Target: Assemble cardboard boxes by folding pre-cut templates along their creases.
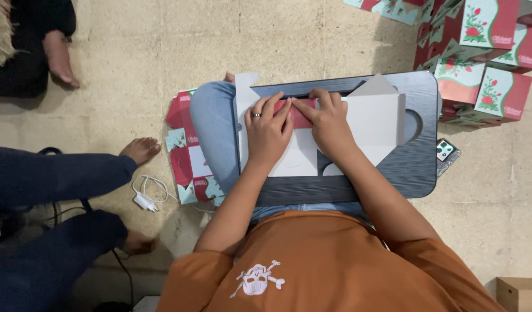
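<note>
- Flat white cardboard box blank (370,118), unfolded and lying printed side down on a dark grey lap tray (419,167), across the wearer's knees; one red flap (300,114) turned over at the middle of the blank.
- Left hand (267,130) laid flat over the blank, ring on one finger, fingertips pressing the red flap down (not gripping, only bearing on it).
- Right hand (329,124) just beside it and touching it, fingers curled onto the same flap, pinching or creasing its edge; cannot tell exactly which.
- Judged early in the folding: one flap bent over, the side panels and pointed end tabs still spread out flat, no walls standing yet.
- Under the left knee, a stack of flat red and teal printed blanks (185,147) on the floor.
- At upper right, a heap of finished boxes (485,63), red and teal with a rose pattern, near the tray.
- A phone (446,153) on the floor touching the tray's right edge.
- A white charger and cable (147,195) on the floor at left.
- Another person's bare foot (140,150) and dark-clothed legs at left; a second person's foot (59,58) at upper left.
- A plain brown carton (520,293) at the lower right corner.
</note>
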